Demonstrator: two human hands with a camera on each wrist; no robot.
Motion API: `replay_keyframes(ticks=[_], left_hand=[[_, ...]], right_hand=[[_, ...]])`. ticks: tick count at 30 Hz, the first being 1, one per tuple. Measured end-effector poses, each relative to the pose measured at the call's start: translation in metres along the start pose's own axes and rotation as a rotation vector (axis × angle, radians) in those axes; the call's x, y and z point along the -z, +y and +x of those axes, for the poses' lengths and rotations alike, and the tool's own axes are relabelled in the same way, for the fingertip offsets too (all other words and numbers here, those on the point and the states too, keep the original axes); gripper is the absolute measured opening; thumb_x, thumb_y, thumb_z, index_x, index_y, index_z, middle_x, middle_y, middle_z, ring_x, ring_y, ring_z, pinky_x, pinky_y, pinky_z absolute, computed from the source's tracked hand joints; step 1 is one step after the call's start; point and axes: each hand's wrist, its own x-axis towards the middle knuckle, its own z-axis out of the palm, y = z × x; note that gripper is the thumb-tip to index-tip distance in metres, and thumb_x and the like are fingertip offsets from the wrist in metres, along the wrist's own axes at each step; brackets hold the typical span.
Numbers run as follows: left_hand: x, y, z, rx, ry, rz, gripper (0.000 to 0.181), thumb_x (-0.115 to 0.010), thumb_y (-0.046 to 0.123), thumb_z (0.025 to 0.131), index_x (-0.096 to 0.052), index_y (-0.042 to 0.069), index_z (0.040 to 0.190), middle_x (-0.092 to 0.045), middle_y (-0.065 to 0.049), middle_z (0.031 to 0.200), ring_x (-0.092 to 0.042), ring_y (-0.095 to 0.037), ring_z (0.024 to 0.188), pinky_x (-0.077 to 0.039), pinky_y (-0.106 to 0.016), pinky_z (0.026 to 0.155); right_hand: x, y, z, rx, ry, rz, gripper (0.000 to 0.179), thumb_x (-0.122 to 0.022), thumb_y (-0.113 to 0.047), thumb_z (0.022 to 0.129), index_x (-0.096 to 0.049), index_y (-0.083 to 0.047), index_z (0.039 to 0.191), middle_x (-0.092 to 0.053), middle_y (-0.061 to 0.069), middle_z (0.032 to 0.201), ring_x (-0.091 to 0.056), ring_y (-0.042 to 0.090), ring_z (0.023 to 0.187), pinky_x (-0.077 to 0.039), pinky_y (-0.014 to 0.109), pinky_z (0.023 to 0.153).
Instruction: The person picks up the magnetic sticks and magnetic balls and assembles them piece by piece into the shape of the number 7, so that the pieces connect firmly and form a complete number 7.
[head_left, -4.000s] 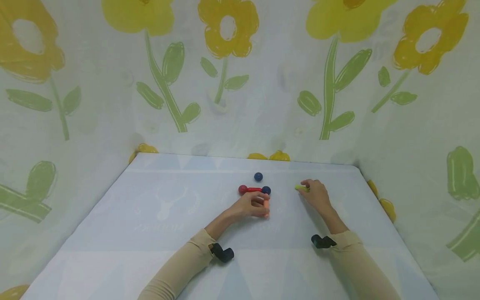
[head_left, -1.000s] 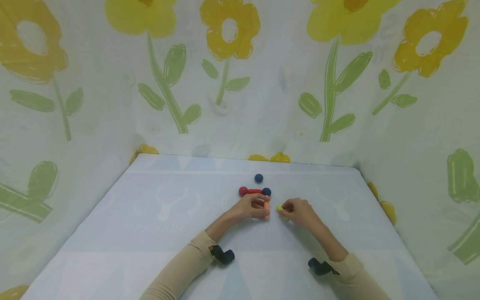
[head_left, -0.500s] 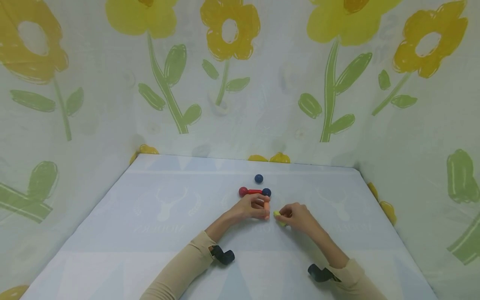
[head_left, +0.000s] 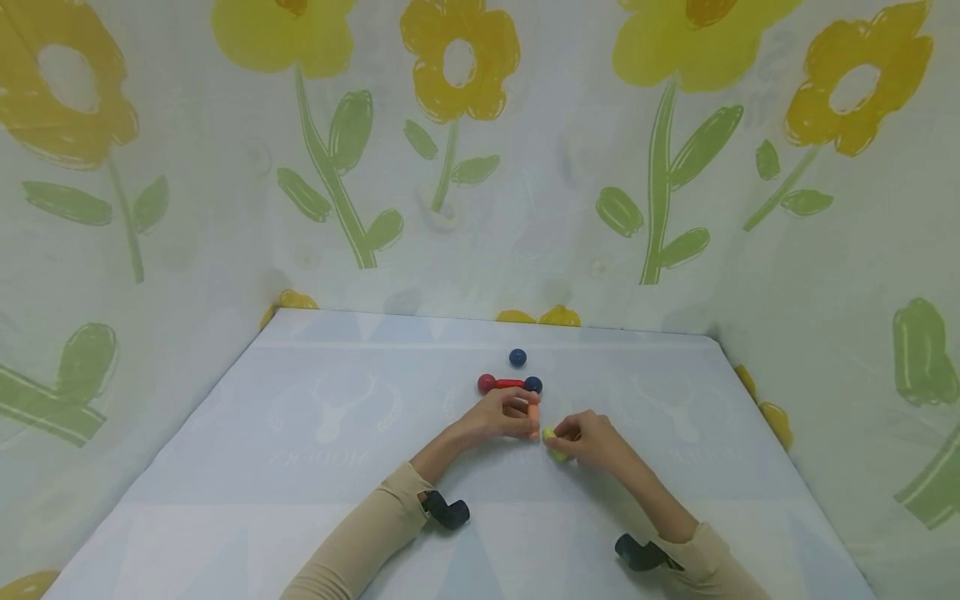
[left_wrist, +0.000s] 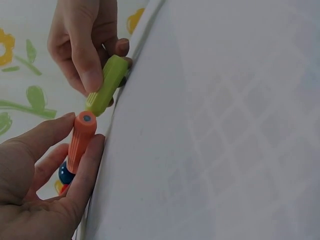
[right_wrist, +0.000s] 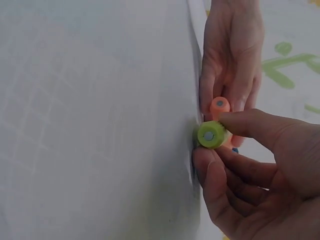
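Note:
My left hand [head_left: 493, 415] pinches an orange magnetic rod [left_wrist: 81, 145], ribbed, with a small grey metal disc in its near end. The rod's far end is by a dark blue ball [head_left: 533, 384]; whether they touch is hard to tell. A red rod [head_left: 510, 383] lies between that ball and a red ball [head_left: 487, 383]. Between thumb and fingers my right hand [head_left: 594, 440] holds a yellow-green magnetic rod [left_wrist: 108, 84], tilted. Its tip is close to the orange rod's near end; contact cannot be made out. The right wrist view shows its grey end disc.
A second dark blue ball [head_left: 517, 357] sits alone behind the red rod. The pale printed cloth covers the table [head_left: 300, 517]. Flower-printed curtains [head_left: 510, 192] stand around its back and sides.
My right hand has brought the yellow-green rod from the right, leftward and nearer me, to beside the orange rod's near end. The left hand and the balls stay about where they were.

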Motion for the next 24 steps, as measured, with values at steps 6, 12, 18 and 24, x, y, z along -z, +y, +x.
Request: replay_keyframes(ticks=[6, 12, 18, 24], left_hand=[[0.0, -0.0004, 0.0008, 0.005, -0.002, 0.0, 0.043, -0.076, 0.02, 0.087, -0.063, 0.015, 0.127, -0.068, -0.011, 0.118, -0.064, -0.019, 0.103, -0.057, -0.031, 0.087], [0.0007, 0.0006, 0.0004, 0.008, -0.008, -0.001, 0.044, -0.075, 0.021, 0.087, -0.062, 0.015, 0.128, -0.067, -0.011, 0.119, -0.064, -0.019, 0.103, -0.057, -0.031, 0.088], [0.0003, -0.0006, 0.0009, 0.0, -0.005, -0.012, 0.044, -0.075, 0.017, 0.087, -0.062, 0.013, 0.128, -0.067, -0.012, 0.118, -0.064, -0.018, 0.102, -0.057, -0.031, 0.087], [-0.0004, -0.0016, 0.0013, -0.008, 0.001, 0.001, 0.043, -0.075, 0.017, 0.087, -0.062, 0.012, 0.128, -0.067, -0.012, 0.118, -0.064, -0.02, 0.103, -0.058, -0.032, 0.087]], right_hand=[[-0.0021, -0.0013, -0.004, 0.035, -0.021, 0.028, 0.024, -0.075, -0.027, 0.086, -0.074, -0.005, 0.095, -0.068, 0.0, 0.074, -0.059, 0.011, 0.06, -0.051, 0.025, 0.056], [-0.0032, -0.0034, -0.0073, 0.052, -0.043, 0.047, 0.024, -0.075, -0.027, 0.086, -0.074, -0.005, 0.096, -0.068, 0.0, 0.074, -0.059, 0.011, 0.06, -0.051, 0.023, 0.056], [-0.0057, -0.0042, -0.0069, 0.048, -0.069, 0.05, 0.024, -0.075, -0.028, 0.086, -0.075, -0.006, 0.097, -0.068, -0.001, 0.075, -0.059, 0.012, 0.061, -0.051, 0.022, 0.057], [-0.008, -0.0065, -0.007, 0.049, -0.083, 0.065, 0.023, -0.076, -0.027, 0.085, -0.075, -0.007, 0.096, -0.068, -0.001, 0.074, -0.059, 0.012, 0.061, -0.053, 0.024, 0.059]])
